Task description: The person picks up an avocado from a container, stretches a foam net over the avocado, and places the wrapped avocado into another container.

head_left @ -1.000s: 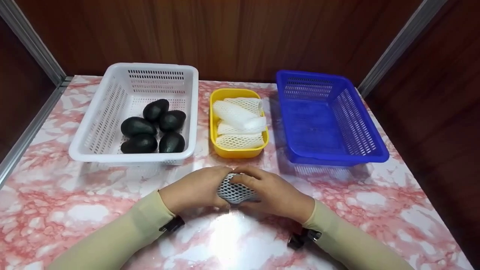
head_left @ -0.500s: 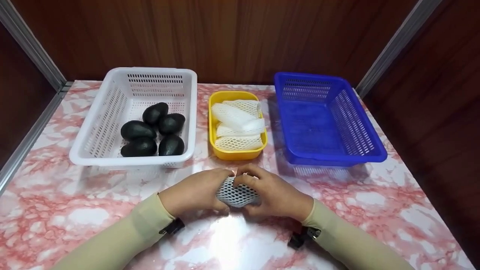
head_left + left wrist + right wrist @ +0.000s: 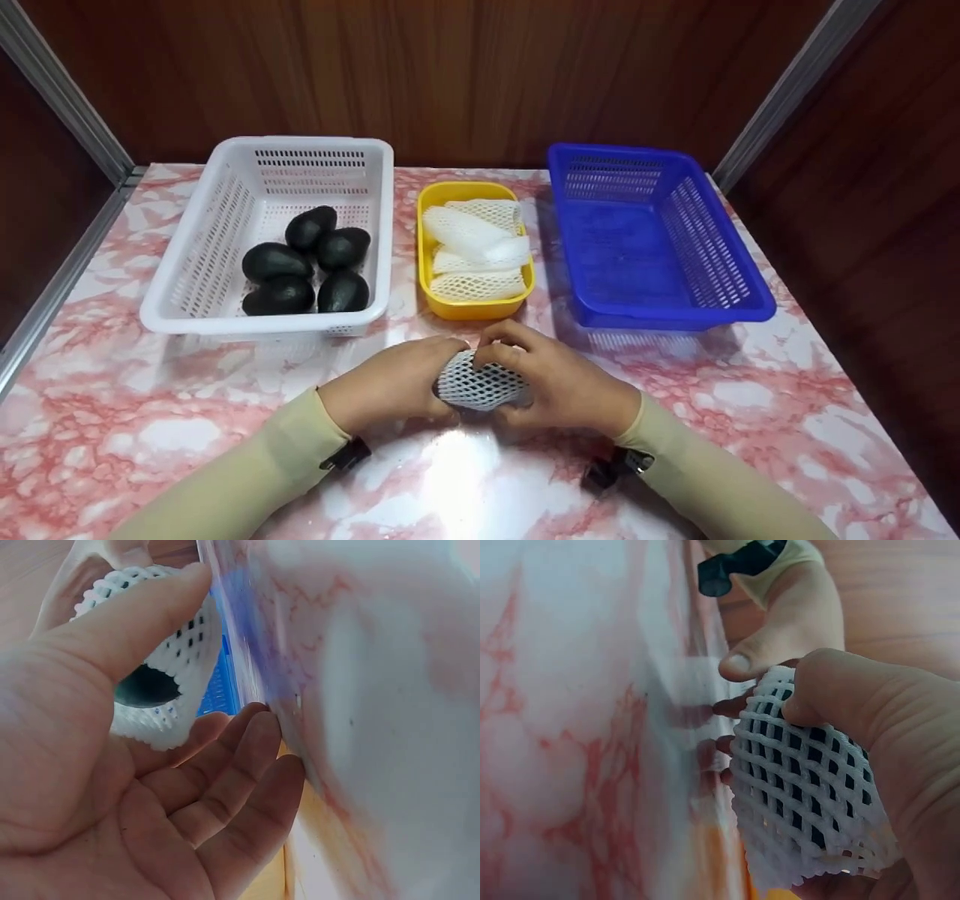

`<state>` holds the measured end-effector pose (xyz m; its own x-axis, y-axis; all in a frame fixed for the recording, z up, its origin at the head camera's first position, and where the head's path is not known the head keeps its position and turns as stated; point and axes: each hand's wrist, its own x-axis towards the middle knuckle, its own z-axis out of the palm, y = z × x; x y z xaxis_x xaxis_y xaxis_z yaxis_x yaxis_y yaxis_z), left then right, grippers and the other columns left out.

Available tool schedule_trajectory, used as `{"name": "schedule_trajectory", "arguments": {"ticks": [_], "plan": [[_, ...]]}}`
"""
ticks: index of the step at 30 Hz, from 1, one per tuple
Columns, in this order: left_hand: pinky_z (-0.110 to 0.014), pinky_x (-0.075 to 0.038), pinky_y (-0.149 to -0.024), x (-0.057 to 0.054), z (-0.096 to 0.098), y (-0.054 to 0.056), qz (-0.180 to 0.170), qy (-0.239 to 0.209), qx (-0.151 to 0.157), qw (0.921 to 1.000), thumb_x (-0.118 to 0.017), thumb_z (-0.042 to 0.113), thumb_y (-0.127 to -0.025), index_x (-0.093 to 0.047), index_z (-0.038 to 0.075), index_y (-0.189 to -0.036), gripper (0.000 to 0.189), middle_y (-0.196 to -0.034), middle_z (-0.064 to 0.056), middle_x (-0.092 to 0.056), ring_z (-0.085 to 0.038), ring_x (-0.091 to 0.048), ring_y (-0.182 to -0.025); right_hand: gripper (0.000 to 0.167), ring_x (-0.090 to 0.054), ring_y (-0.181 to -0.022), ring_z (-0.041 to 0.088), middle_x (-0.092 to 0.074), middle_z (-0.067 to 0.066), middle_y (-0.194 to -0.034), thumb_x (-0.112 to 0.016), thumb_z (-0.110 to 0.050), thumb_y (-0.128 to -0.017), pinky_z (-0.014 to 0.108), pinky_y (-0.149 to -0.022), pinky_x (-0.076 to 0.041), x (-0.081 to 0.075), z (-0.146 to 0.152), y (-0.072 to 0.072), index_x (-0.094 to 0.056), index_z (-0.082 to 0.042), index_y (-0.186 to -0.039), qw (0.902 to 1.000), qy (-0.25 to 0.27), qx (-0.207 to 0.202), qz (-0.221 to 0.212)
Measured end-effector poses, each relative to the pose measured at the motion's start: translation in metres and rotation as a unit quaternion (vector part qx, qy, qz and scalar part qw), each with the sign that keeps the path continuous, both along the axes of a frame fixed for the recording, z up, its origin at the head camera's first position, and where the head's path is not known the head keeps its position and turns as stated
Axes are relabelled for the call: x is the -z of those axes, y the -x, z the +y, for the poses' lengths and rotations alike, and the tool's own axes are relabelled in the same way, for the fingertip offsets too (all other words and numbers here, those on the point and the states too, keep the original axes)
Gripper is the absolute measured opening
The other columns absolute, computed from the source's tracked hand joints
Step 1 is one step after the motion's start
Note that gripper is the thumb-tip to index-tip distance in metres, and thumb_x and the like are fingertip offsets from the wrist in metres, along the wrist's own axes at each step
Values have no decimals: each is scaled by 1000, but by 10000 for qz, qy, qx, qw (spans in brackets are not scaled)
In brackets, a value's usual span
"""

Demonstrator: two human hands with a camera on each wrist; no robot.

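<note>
Inside wht bskt (image 3: 262, 324): 5 avos (image 3: 289, 262)

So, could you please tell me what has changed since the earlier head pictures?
The right hand has shifted slightly rightward, and the foam net reaches a little further that way. The left hand stays put; both still hold the netted fruit. Avocados, yellow tub and blue basket look unchanged.

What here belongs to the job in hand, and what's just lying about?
Likely in the job:
netted dark fruit, held by left hand and right hand
dark fruits in white basket
foam nets in yellow tub
possibly blue basket, untouched

Probably just around:
black wrist gear
wooden panels
marbled table
</note>
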<state>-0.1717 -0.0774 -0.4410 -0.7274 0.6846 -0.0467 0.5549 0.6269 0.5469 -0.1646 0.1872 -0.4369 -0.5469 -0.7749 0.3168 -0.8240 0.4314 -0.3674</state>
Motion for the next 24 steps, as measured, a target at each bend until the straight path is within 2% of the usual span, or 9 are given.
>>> {"name": "schedule_trajectory", "arguments": {"ticks": [10,15,17,19,24], "plan": [[-49,-58,-105,1,0,0,51,-165,2,9999,-93,17,-73,-69,14,-132,64,-124,-3,-75,-25,-72,-113,70,-67,-124,21,-62,7,-140,-98,-13,-68,33,-104,-62,-18,9,1,-67,-17,-131,9995,228,-94,174],[-42,-58,-89,1,0,-2,174,-77,-22,9998,-88,20,-77,-72,12,-124,51,-114,-4,-71,-19,-65,-95,68,-67,-129,26,-62,9,-143,-95,-8,-69,33,-101,-64,-39,17,3,-68,-16,-131,9990,420,150,104],[-41,-57,-85,1,0,-2,269,23,33,9996,-88,23,-79,-73,10,-119,44,-109,-5,-68,-17,-61,-89,65,-66,-132,30,-60,11,-145,-94,-7,-71,34,-98,-65,-51,21,8,-68,-14,-130,9980,553,288,83],[-41,-57,-87,1,0,-3,360,145,81,9992,-89,27,-81,-74,10,-117,43,-110,-5,-67,-16,-60,-88,62,-65,-134,34,-59,13,-147,-92,-3,-73,34,-94,-66,-63,26,15,-68,-11,-130,9964,726,433,-13],[-45,-58,-94,0,-1,-4,394,333,71,9986,-88,30,-83,-75,10,-122,46,-115,-5,-68,-20,-64,-94,61,-63,-135,32,-63,13,-144,-89,2,-74,39,-94,-67,-98,43,44,-66,-5,-130,9912,1049,793,126]]}}
